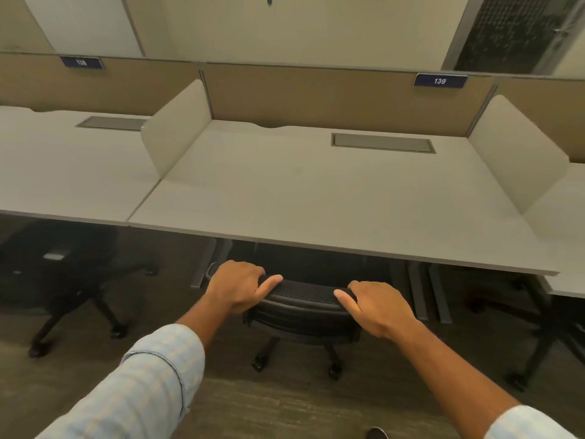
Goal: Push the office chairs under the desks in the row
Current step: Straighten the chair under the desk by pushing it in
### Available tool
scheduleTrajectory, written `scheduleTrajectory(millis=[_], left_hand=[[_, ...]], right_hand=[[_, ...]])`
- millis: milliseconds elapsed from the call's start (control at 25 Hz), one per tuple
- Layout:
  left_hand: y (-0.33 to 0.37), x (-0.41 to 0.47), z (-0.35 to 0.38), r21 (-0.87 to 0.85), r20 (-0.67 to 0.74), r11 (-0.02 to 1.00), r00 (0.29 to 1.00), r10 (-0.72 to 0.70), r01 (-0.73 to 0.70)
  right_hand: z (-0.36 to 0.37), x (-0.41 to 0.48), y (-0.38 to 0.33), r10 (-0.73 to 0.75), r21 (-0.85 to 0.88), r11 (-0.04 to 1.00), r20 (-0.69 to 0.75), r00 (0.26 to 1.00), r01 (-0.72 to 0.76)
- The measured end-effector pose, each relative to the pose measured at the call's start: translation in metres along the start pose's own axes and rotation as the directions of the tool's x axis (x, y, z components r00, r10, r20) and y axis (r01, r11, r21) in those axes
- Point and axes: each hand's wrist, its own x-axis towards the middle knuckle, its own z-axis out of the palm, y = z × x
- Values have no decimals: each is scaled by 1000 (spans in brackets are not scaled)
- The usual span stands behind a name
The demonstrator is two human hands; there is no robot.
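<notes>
The chair (304, 299) is pushed partly under the table (316, 201) front edge; its backrest top is gripped by the left hand (237, 286) and right hand (380, 307), fingers curled. Fingers may be pinched against that edge if pushed further

My left hand (235, 285) and right hand (378, 307) gripped the top of the black chair's (304, 307) backrest, its seat tucked under desk (316, 198) 139, another chair (68, 264) standing left.
</notes>
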Motion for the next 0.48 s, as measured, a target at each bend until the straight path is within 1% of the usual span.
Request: scheduleTrajectory(millis=[200, 480], left_hand=[[-1, 7, 3, -61, -84, 998, 996, 20, -26], [-2, 21, -1, -88, -135, 995, 990, 27, -40]], right_hand=[[2, 7, 0, 41, -11, 999, -45, 998, -41], [-4, 29, 9, 25, -75, 997, -96, 995, -33]])
